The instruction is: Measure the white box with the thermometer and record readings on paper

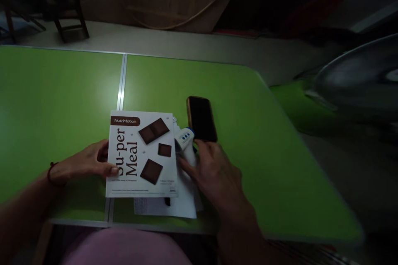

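My left hand grips the left edge of a white chocolate box, thumb on its front and fingers behind. The box reads "NutriMotion Su-per Meal" and shows brown chocolate pieces. Close against its right side is a white handheld thermometer with blue dots and a blue rim, partly hidden by the box. My right hand is closed around the thermometer's lower part. White paper sheets lie under the box, one with printed text. A small black piece shows at the box's lower edge.
A smartphone in a brown case lies face up just beyond my right hand. The green folding table has a metal seam left of centre. A dark chair stands behind it, and a fan-like round object is at right.
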Tool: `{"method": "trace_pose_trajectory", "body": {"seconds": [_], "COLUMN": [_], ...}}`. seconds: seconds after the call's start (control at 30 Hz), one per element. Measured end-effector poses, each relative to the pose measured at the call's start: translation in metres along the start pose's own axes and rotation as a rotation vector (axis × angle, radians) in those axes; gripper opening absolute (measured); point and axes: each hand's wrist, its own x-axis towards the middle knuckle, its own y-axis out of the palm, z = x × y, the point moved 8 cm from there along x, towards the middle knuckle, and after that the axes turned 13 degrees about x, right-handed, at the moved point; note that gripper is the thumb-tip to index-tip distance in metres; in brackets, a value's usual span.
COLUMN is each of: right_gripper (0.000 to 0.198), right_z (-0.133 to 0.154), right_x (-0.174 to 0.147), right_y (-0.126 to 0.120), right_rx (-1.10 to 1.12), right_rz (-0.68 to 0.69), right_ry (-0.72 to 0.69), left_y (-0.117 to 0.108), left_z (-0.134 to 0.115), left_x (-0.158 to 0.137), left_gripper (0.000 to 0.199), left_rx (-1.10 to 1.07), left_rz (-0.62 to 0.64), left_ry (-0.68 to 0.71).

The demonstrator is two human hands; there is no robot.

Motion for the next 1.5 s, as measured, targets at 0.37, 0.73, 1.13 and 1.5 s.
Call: {"method": "trace_pose_trajectory", "body": {"seconds": [0.37, 0.73, 1.13, 1.5], "right_gripper": [0.037, 0.034, 0.033, 0.026], "right_z": [-0.015, 0.058, 0.062, 0.068], "right_x": [0.008, 0.004, 0.002, 0.01], "right_y": [-0.016, 0.009, 0.019, 0.007], "right_rx": [0.578, 1.474, 1.379, 1.348], "right_rz": [-0.056, 0.553, 0.601, 0.482], "right_ry": [0.298, 0.553, 0.585, 0.509], "left_y": [-0.004, -0.001, -0.002, -0.002], "left_z": [0.017, 0.01, 0.011, 0.011], "left_x": [-0.006, -0.007, -0.007, -0.008], "left_gripper": [0.074, 0.069, 0.07, 0.067], "left_rx": [-0.085, -0.104, -0.071, -0.06], "left_rz": [-0.044, -0.04, -0.053, -0.051], "left_ry": [-0.071, -0.018, -0.03, -0.017]}}
